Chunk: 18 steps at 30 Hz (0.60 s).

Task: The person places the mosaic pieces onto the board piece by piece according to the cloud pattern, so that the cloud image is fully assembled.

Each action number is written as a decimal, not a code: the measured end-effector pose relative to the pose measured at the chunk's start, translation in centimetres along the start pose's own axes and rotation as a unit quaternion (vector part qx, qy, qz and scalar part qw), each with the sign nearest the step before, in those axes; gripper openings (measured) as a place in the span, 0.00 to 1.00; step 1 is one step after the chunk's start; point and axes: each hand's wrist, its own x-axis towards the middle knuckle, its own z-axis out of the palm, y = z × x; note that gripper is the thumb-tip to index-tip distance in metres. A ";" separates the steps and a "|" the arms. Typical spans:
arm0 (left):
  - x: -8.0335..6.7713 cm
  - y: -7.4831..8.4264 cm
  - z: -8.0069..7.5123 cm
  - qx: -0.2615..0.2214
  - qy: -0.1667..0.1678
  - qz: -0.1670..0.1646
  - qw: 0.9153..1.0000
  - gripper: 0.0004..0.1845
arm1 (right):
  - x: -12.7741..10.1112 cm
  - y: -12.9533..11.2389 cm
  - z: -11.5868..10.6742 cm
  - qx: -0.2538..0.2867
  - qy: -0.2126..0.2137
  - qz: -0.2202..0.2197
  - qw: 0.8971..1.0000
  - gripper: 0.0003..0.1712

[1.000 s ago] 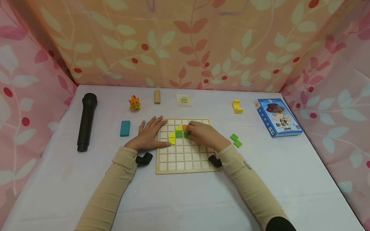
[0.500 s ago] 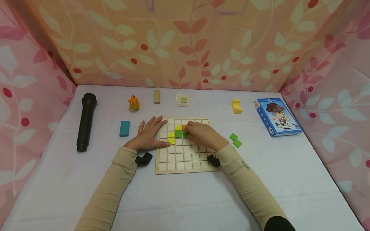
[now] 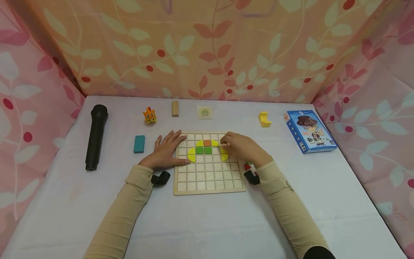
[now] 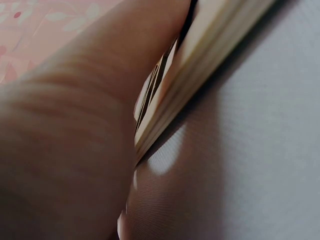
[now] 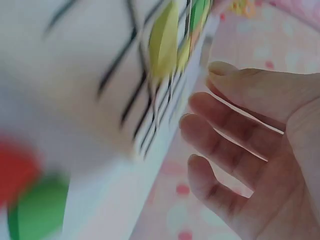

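My left hand (image 3: pixel 167 150) lies flat, fingers straight, pressing the board's (image 3: pixel 208 180) left edge. My right hand (image 3: pixel 243 148) hovers over the board's right edge, fingers loosely bent, holding nothing, fingertips just beside the yellow piece (image 3: pixel 224 154). The board sits mid-table (image 3: pixel 207 223).

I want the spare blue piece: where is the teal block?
In the head view the teal block lies flat on the table, left of the left hand, between it and the black microphone.
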 end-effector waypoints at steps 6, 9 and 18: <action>0.2 0.0 0.1 0.005 -0.007 -0.001 1.000 0.52 | -3.0 4.0 -1.3 0.003 -0.015 0.090 0.996 0.15; 0.2 -0.2 0.2 0.008 -0.008 -0.002 1.000 0.52 | -4.5 6.0 -1.5 0.008 -0.032 0.118 0.992 0.16; 0.1 -0.2 0.0 0.007 -0.010 -0.007 1.000 0.53 | -6.6 8.5 -0.8 0.047 -0.071 0.168 0.982 0.17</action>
